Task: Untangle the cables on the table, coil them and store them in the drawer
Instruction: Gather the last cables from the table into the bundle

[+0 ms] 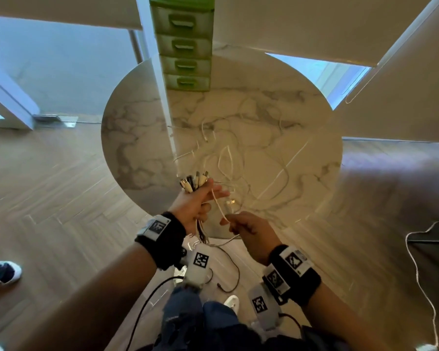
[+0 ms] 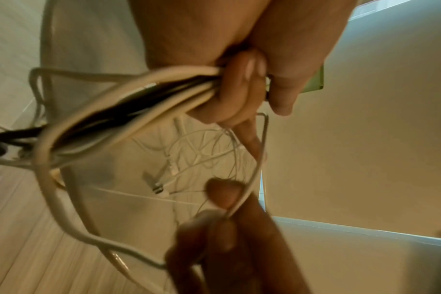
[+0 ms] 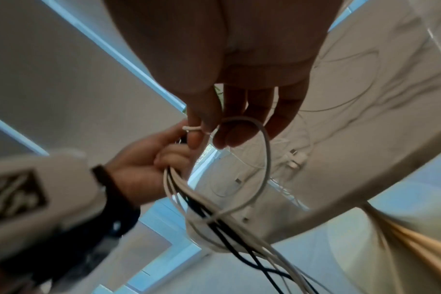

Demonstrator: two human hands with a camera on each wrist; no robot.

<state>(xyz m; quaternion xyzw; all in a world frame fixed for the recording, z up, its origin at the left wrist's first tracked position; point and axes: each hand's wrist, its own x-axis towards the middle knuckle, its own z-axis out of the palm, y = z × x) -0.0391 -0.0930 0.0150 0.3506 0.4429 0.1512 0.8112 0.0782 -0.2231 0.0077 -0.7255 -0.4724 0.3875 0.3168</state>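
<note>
— Cables on the round marble counter (image 1: 142, 117), where exactly?
— Loose white cables (image 1: 241, 158) sprawl tangled over the near half of the counter, in front of the green drawer unit (image 1: 185, 44) standing at its far edge. All four drawers look closed.
— And the hands?
— Both are raised over the near rim. The left hand (image 1: 194, 205) grips a bundle of white and black cables (image 2: 129, 107) in its curled fingers; the plug ends (image 1: 194, 180) fan out above the fist, the tails hang toward the wooden floor (image 1: 48, 186).
— The right?
— The right hand (image 1: 251, 230) pinches a single white cable (image 3: 263, 159) between thumb and fingertips, just beside the left hand. That cable loops down into the hanging bundle.
</note>
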